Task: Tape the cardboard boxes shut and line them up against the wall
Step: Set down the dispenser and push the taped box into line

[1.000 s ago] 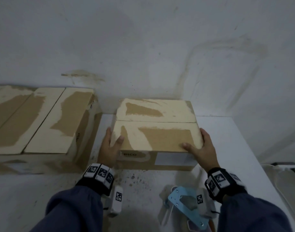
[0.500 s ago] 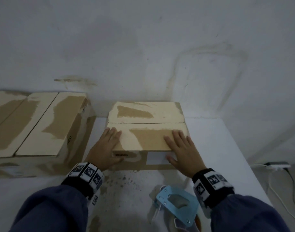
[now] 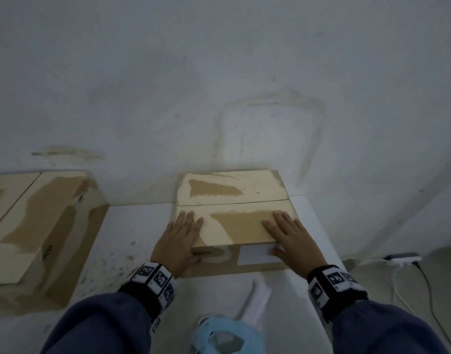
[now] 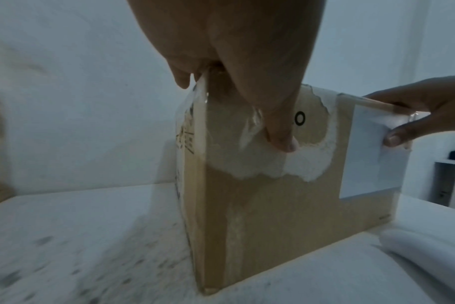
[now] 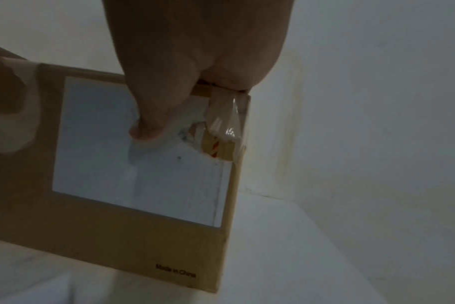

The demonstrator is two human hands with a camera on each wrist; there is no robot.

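Left hand: left hand (image 3: 179,238) flat on near-left corner of box (image 3: 234,218), fingers straight across the top flap, thumb (image 4: 281,131) pressed down on the front face over a strip of clear tape; holding nothing, only pressing.
Right hand: right hand (image 3: 289,238) flat on near-right corner of the same box, fingers straight and spread on top, thumb (image 5: 146,127) down on the white label (image 5: 143,156) on the front face; nothing gripped.
Box position: on white table (image 3: 319,226), far side touching or very nearly touching wall (image 3: 219,85); exact contact hidden from the head view.
Box direction: long axis running left to right, parallel to the wall; label side facing the person; seam between the 2 top flaps also running left to right.
Neighbours: larger box (image 3: 40,226) to the left, also against the wall, a gap between the 2 boxes.
Near edge: blue tape dispenser (image 3: 219,335) and a white roll (image 3: 255,300) on the table just in front of the box.
Tape state: crumpled clear tape (image 5: 226,123) on the front right corner; centre seam looking untaped, though dim light leaves that unsure.
Risk 1: uneven push from 1 hand likely to swing the box askew to the wall.
Risk 2: flaps likely to spring up once pressure goes, if the seam is indeed untaped.
Risk 3: right forearm drawn back carelessly could knock the dispenser off the near edge.
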